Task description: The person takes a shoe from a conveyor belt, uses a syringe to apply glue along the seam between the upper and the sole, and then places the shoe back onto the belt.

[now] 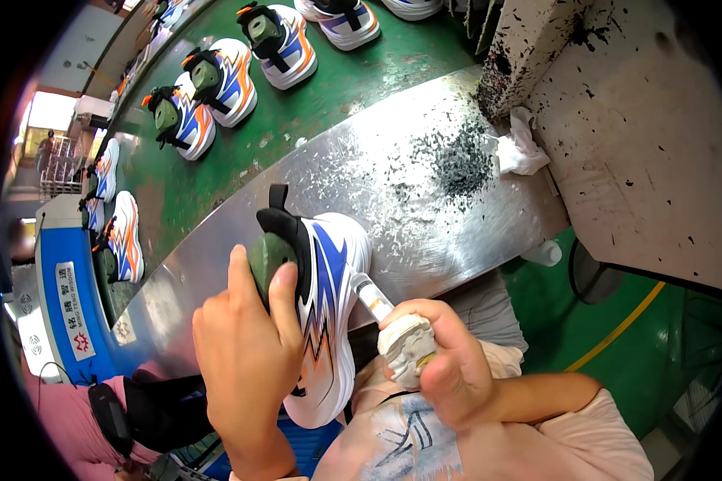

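My left hand point(245, 361) is closed round the green shoe last point(269, 260) inside a running shoe point(329, 337), thumb and fingers on either side of it. The shoe is white, blue and orange with a black collar and heel loop, tilted so its side panel and thick white sole show. In my right hand point(461, 369) is an applicator tube point(373, 297) with a pale, clear-sided barrel and a lumpy white crusted body. Its narrow tip meets the line between the shoe's upper and sole. Whether anything comes out of the tip is too small to see.
A metal worktop point(337, 160) with black residue borders a green conveyor belt point(176, 188) carrying several similar shoes point(285, 48). Crumpled white tissue point(524, 144) lies by a stained panel point(642, 136) at right. A blue-and-white machine point(68, 280) and a person in pink point(68, 425) are at left.
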{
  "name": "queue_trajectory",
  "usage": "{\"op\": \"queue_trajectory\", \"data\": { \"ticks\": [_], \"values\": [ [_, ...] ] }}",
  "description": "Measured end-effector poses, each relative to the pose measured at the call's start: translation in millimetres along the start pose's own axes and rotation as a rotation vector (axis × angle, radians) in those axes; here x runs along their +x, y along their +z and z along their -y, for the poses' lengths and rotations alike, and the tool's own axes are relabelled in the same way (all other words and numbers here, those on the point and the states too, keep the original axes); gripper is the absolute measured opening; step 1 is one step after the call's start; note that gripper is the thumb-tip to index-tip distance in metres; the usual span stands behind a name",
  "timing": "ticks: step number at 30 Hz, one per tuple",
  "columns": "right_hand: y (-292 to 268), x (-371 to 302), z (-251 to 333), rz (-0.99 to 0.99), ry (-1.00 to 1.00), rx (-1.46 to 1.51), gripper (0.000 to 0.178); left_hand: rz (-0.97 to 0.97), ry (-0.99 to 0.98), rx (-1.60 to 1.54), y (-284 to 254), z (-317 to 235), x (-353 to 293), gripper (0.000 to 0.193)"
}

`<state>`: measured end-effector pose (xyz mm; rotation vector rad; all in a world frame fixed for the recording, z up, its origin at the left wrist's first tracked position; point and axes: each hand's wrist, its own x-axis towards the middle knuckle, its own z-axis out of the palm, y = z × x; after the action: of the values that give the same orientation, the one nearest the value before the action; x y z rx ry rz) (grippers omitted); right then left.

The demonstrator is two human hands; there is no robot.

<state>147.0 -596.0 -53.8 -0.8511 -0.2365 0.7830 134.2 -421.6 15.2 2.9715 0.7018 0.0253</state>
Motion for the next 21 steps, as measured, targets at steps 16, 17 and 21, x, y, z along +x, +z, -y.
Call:
{"op": "queue_trajectory", "data": {
  "ticks": [16, 17, 21],
  "values": [
    [-22, 70, -17, -0.13, 0.436, 0.828, 0.05, -0.008, 0.501, -0.393, -3, 67, -33, 0.05],
    [-12, 82, -21, -0.116, 0.495, 0.727, 0.049, 0.059, 0.539, -0.389, -10, 86, -34, 0.048],
    [48, 134, -26, 0.204, 0.798, 0.396, 0.052, -0.205, 0.61, -0.25, 11, 140, -70, 0.027]
  ]
}}
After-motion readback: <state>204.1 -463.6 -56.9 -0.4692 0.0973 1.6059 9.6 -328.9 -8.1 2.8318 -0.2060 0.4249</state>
